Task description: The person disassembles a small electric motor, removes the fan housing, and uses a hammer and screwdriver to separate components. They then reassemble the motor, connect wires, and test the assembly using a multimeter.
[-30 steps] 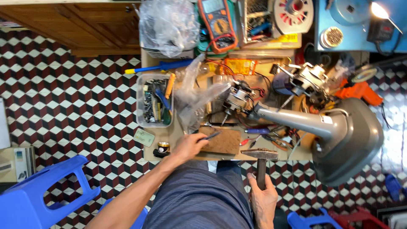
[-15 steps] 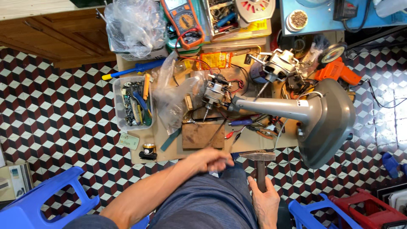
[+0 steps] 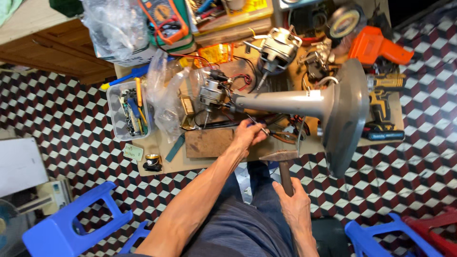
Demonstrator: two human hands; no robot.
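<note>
Reaching forward from the worktop's near edge, the left hand is now pinching a thin metal rod beside the grey fan stand lying across the worktop. Closer in, the right hand is gripping a hammer by its handle, head resting at the worktop edge, just right of a wooden block.

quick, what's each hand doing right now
Left hand: closed, pinching a thin metal tool.
Right hand: closed around the hammer handle.
</note>
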